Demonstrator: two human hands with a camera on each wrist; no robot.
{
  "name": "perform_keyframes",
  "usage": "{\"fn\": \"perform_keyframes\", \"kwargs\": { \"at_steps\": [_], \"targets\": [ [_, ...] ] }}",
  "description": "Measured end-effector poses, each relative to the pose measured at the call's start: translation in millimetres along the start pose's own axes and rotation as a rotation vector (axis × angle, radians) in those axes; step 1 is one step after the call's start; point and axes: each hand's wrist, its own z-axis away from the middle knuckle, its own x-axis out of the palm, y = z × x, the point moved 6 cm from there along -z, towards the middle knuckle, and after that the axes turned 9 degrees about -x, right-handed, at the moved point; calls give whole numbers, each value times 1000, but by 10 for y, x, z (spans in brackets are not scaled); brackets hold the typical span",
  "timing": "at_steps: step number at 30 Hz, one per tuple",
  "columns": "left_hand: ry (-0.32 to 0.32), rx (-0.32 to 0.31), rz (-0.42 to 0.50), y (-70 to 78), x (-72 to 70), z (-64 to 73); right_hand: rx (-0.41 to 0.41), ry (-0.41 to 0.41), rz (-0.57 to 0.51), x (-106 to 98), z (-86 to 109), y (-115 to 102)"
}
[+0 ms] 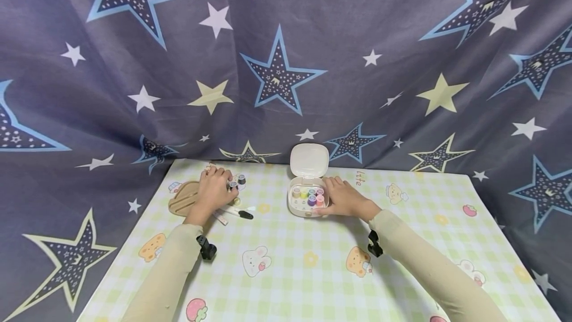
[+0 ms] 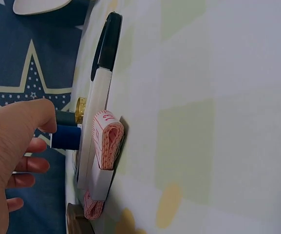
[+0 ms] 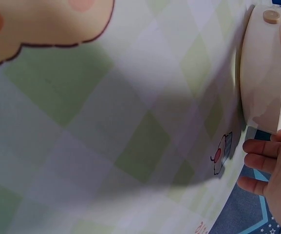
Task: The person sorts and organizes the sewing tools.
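Right now, the likeliest trouble sits under your left hand [image 1: 213,194]. Its thumb is bent against the top of the blue spool [image 2: 66,138] and the forefinger is close by, while the other fingers hang loosely curled; you cannot tell from these views whether the pinch is firm. The spool stands upright on the tabletop [image 1: 286,272], well apart from the white box [image 1: 297,211]. With so little of its top edge covered, a weak or off-centre pinch could tip it, and being round, it could roll.

Crowding adds to that risk. A dark spool [image 2: 65,117] is just beside it, with a gold ring [image 2: 81,109], a capped pen [image 2: 100,83] and a folded tape measure [image 2: 107,139] near, so a sideways sweep of your fingers could knock one of them. The wooden tray [image 1: 180,201] lies close under your wrist and might catch your sleeve.

Your right hand [image 1: 344,199] holds the box by its side, thumb at the front, fingers toward the back. Squeezing or tilting there could jostle the coloured spools [image 1: 312,200] inside, or bring the raised lid [image 1: 310,160] down.
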Motion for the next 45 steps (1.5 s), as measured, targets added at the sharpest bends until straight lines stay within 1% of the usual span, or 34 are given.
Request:
{"fn": "perform_keyframes", "kwargs": {
  "at_steps": [5, 10, 18, 23, 29, 38, 45],
  "targets": [
    [-24, -7, -17, -14, 24, -9, -5, 3, -5, 14, 2, 4],
    [-44, -9, -14, -18, 50, -14, 9, -14, -2, 34, 1, 8],
    [-38, 0, -16, -3, 55, -23, 1, -6, 1, 31, 11, 13],
    [-35, 6, -4, 12, 49, -20, 11, -17, -3, 30, 12, 7],
    [-20, 4, 24, 21, 38, -23, 16, -17, -5, 38, 0, 12],
    [-24, 5, 71, -3, 19, -39, 12, -15, -10, -9, 7, -18],
    [-74, -16, 127, -37, 29, -54, 12, -21, -13, -15, 3, -27]
  ]
}}
